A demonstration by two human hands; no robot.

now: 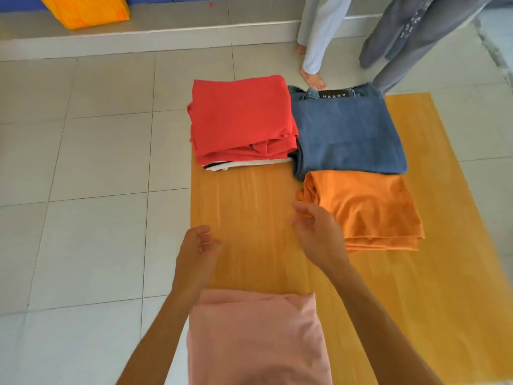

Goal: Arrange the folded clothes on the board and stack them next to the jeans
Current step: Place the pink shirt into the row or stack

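Since the orange folded garment [363, 209] is lying just to the right of my right hand [316, 234], that is the piece I am judging to be next in line. It is sitting on the board [249, 207] near the right-hand side, its far edge touching the near edge of the jeans [347, 134], and its long axis is running roughly across the board, left to right. My right hand is hovering over bare board beside its left edge, fingers loosely curled and gripping nothing; it is clearly the nearer hand. My left hand [198, 245] is hanging over the board's left edge, also loosely curled and empty, well apart from the orange piece.

Moving outward, the jeans are occupying the far right part of the board, waistband toward the far edge. Just beside them on the left, the red folded garment [241, 118] is topping a stack at the far left corner, with a white piece with a dark stripe [222, 165] peeking out beneath it. That stack is what I am reading as the destination, lying up and to the left of the orange piece.

At the near edge, a pink folded garment [255, 340] is lying between my forearms, partly overhanging the board toward me. It is also waiting to be stacked, I am guessing.

Beyond the far edge, two people's legs [313, 37] are standing on the tiled floor [83, 162].
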